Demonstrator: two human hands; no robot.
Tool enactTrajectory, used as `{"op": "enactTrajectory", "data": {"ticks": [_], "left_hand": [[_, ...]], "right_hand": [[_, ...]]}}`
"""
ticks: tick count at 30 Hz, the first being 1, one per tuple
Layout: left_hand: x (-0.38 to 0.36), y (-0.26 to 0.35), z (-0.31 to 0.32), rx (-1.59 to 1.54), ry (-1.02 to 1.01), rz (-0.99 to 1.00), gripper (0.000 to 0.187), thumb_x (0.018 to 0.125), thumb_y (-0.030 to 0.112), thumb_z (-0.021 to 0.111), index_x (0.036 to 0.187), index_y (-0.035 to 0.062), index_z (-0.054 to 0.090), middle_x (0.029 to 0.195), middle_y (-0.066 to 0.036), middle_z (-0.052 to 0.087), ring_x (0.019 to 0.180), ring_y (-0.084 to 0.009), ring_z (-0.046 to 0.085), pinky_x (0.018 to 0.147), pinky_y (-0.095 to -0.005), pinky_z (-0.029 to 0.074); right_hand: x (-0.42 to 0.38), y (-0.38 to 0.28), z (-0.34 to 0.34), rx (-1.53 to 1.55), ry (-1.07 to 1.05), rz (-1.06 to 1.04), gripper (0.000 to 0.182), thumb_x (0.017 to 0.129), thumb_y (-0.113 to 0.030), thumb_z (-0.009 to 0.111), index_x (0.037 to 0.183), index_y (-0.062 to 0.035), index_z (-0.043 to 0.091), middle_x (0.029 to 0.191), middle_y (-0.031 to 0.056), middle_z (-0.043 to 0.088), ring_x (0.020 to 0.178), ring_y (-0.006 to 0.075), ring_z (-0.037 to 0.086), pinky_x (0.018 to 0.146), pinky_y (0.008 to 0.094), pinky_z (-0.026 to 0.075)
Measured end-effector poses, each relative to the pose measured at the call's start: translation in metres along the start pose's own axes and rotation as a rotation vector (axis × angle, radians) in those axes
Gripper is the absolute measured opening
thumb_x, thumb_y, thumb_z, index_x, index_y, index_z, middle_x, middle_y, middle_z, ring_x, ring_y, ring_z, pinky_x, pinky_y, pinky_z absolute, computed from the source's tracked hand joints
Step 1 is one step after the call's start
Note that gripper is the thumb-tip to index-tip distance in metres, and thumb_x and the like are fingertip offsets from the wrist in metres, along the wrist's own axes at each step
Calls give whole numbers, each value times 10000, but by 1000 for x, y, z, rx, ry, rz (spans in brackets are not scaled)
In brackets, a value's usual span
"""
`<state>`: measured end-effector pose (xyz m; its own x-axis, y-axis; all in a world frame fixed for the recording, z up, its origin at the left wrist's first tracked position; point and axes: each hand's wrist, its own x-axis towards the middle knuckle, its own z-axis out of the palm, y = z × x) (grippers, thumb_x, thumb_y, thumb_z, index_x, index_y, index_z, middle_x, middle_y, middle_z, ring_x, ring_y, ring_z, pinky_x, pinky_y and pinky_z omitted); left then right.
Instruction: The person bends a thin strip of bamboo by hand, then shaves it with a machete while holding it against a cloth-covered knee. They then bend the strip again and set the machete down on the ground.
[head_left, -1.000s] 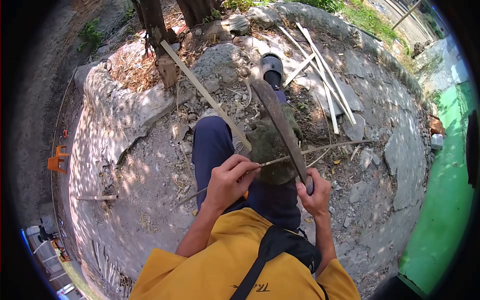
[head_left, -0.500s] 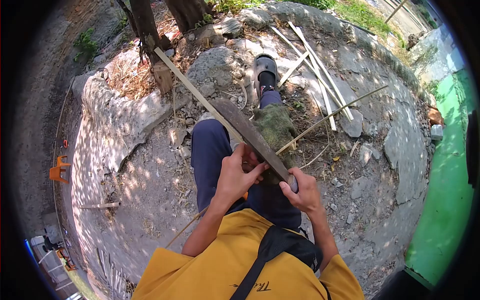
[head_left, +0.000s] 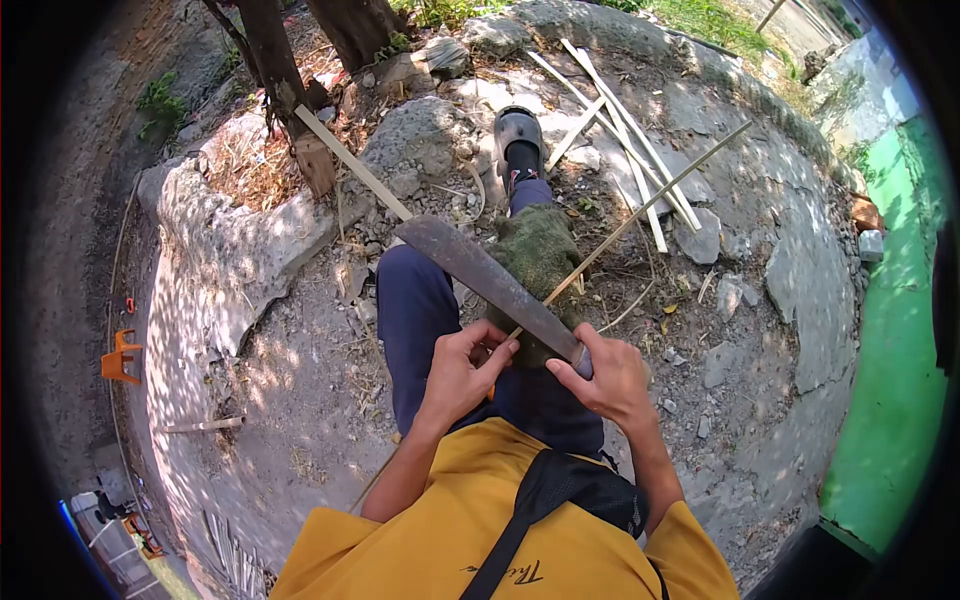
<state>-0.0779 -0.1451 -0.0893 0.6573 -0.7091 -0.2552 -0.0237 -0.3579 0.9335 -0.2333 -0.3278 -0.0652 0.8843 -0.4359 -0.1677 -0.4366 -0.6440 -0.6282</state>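
My right hand point(head_left: 608, 375) grips the handle of a machete point(head_left: 480, 275), whose dark, wide blade points up and left across my lap. The fingers of my left hand point(head_left: 465, 370) are pinched on a thin bamboo strip point(head_left: 650, 218). That strip runs to the upper right, passing under the blade near the handle. A second, paler strip point(head_left: 355, 165) reaches to the upper left; its lower part is hidden behind the blade. A rough green cloth point(head_left: 540, 248) covers my leg beneath the blade.
Several pale strips point(head_left: 635, 135) lie crossed on the ground ahead. Tree trunks point(head_left: 290, 90) and a broken concrete edge point(head_left: 240, 255) are at the upper left. An orange chair point(head_left: 122, 357) stands far left, and a green wall point(head_left: 885, 360) runs along the right.
The blade has tilted flatter, and its tip has moved left, covering more of the paler strip. My left hand has shifted slightly down and left. The thin strip's far end has swung up and left.
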Motion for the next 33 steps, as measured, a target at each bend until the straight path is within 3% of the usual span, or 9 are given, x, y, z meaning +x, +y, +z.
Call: {"op": "enactTrajectory", "data": {"ticks": [4, 9, 16, 18, 21, 25, 28, 30, 33], "left_hand": [[-2, 11, 3, 13, -11, -37, 122, 985, 86, 745, 961, -22, 694, 787, -50, 738, 666, -53, 665, 595, -236, 506], [4, 14, 17, -212, 25, -15, 109, 994, 71, 699, 1012, -36, 692, 773, -84, 741, 651, -117, 688, 614, -299, 526], [11, 13, 21, -71, 24, 5, 97, 993, 26, 674, 1063, -37, 692, 829, -109, 763, 718, -155, 745, 654, -290, 554], [8, 11, 28, -28, 148, 175, 99, 977, 6, 679, 1067, -33, 688, 862, -142, 772, 763, -216, 781, 680, -313, 571], [6, 17, 34, 46, 203, 198, 63, 967, -7, 711, 1011, -37, 677, 864, -129, 783, 801, -163, 775, 696, -290, 565], [7, 13, 36, 42, 173, 187, 68, 971, -2, 702, 1025, -32, 672, 868, -147, 777, 788, -193, 779, 695, -307, 565], [7, 9, 38, 97, 162, 188, 73, 988, 8, 678, 1052, -24, 663, 869, -163, 768, 776, -241, 779, 691, -329, 561], [6, 8, 40, 159, 163, 173, 127, 990, 42, 642, 1114, 17, 653, 916, -185, 760, 818, -400, 748, 691, -449, 563], [4, 8, 40, 174, 141, 143, 149, 994, 54, 643, 1141, 31, 644, 926, -184, 761, 823, -411, 739, 690, -462, 561]], "right_hand": [[-1, 1, 5, -38, 51, -47, 588, 884, -621, 752, 988, -57, 625, 752, 171, 694, 680, 384, 708, 605, 488, 530], [5, 9, 9, -35, 123, -112, 559, 874, -606, 768, 988, -71, 656, 746, 160, 693, 670, 372, 708, 592, 467, 530], [24, 13, 7, -43, 120, -156, 509, 893, -568, 754, 1003, -79, 666, 748, 171, 701, 683, 378, 714, 602, 461, 541], [26, 15, 9, -26, 115, -151, 512, 896, -574, 749, 995, -79, 661, 744, 175, 697, 681, 381, 712, 598, 464, 537], [26, 16, 11, -5, 113, -139, 522, 897, -588, 741, 979, -80, 652, 729, 176, 687, 673, 386, 705, 588, 470, 525], [29, 19, 9, -25, 101, -141, 541, 885, -609, 744, 970, -84, 645, 692, 168, 662, 655, 388, 692, 571, 477, 503], [34, 24, 6, -27, 92, -223, 559, 914, -623, 726, 970, -74, 639, 688, 168, 669, 639, 382, 696, 571, 473, 524], [36, 25, 7, -19, 90, -213, 552, 895, -626, 736, 957, -86, 639, 668, 162, 652, 629, 383, 686, 564, 473, 510], [36, 25, 10, -21, 97, -206, 548, 876, -634, 745, 937, -100, 637, 641, 151, 631, 608, 383, 673, 550, 470, 493]]}}
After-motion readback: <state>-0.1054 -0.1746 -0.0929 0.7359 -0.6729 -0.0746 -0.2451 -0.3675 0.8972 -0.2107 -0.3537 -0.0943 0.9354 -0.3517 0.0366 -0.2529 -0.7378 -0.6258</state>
